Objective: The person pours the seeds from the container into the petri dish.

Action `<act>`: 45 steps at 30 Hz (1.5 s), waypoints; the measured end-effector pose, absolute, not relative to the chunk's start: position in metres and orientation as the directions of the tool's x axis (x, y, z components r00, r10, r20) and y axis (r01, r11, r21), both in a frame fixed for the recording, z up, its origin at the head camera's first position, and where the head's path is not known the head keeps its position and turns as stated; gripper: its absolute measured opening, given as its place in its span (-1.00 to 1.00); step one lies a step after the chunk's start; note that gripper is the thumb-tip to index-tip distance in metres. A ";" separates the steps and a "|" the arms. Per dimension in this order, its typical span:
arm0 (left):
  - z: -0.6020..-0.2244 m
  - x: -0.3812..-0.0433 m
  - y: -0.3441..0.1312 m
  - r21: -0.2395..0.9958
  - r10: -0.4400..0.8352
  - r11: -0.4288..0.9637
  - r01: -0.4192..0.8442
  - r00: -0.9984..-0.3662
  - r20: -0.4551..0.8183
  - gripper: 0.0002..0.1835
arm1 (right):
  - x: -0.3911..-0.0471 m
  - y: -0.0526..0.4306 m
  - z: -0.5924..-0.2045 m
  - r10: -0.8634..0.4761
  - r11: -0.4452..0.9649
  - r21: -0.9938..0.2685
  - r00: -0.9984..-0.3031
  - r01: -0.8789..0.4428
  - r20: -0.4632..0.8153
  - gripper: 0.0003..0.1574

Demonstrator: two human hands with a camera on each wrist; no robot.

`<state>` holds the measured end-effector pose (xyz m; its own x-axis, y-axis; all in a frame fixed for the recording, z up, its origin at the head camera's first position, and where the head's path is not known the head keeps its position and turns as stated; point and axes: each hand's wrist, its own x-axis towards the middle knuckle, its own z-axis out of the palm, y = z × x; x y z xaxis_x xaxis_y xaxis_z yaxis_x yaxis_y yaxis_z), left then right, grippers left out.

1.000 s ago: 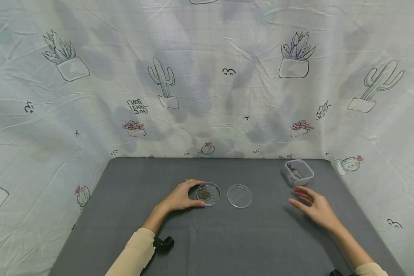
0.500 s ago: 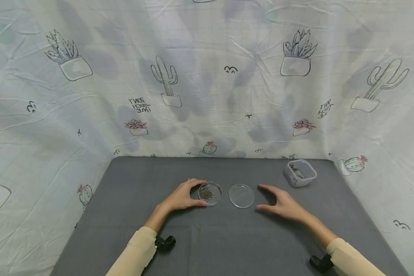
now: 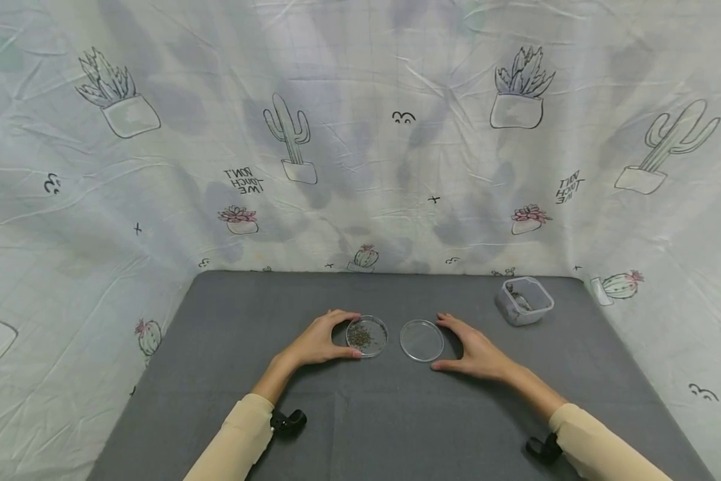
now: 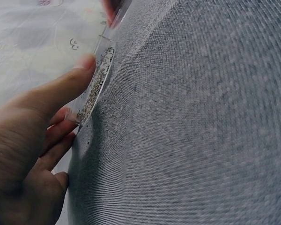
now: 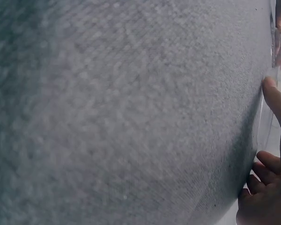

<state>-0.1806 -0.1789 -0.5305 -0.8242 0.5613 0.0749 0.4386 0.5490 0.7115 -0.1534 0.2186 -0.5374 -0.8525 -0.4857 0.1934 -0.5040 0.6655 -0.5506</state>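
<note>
A clear round petri dish [image 3: 377, 337] with small brown grains in it sits on the grey cloth, and my left hand [image 3: 318, 341] grips it by the rim between thumb and fingers. In the left wrist view the grains [image 4: 94, 89] spread across the dish floor. Just to the right lies an empty clear petri dish lid [image 3: 421, 341]. My right hand [image 3: 474, 349] is spread around the lid's right side, fingertips right at the far edge and thumb just off the near edge. In the right wrist view its thumb and fingers [image 5: 269, 161] stand apart.
A translucent square plastic tub [image 3: 524, 302] with some dark bits inside stands at the back right of the grey table [image 3: 372, 414]. A white curtain with cactus prints [image 3: 360, 167] encloses the back and both sides.
From beside the plastic tub, my right hand has moved left to the clear lid, its thumb and fingers spreading around it. The left hand has stayed on the petri dish.
</note>
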 end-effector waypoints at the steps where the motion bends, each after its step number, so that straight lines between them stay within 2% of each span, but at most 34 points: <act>1: -0.530 -0.181 -0.179 0.713 0.561 0.549 0.436 -0.825 0.073 -0.13 | -0.154 0.219 -0.542 -0.485 0.655 -0.555 -0.849 -0.512 0.211 0.20; 5: -0.530 -0.181 -0.180 0.709 0.559 0.559 0.430 -0.827 0.061 -0.13 | -0.157 0.217 -0.549 -0.485 0.630 -0.558 -0.835 -0.540 0.260 0.14; 12: -0.529 -0.181 -0.181 0.710 0.565 0.550 0.439 -0.822 0.071 -0.13 | -0.157 0.208 -0.537 -0.502 0.662 -0.539 -0.842 -0.520 0.196 0.08; 23: -0.531 -0.183 -0.180 0.709 0.562 0.562 0.426 -0.826 0.051 -0.13 | -0.160 0.191 -0.528 -0.517 0.679 -0.511 -0.838 -0.527 0.177 0.07; 34: -0.531 -0.183 -0.180 0.703 0.554 0.563 0.435 -0.830 0.070 -0.12 | -0.164 0.180 -0.521 -0.524 0.671 -0.487 -0.823 -0.558 0.221 0.08; 45: -0.533 -0.183 -0.181 0.700 0.556 0.556 0.448 -0.826 0.087 -0.12 | -0.167 0.178 -0.523 -0.465 0.614 -0.580 -0.839 -0.535 0.281 0.03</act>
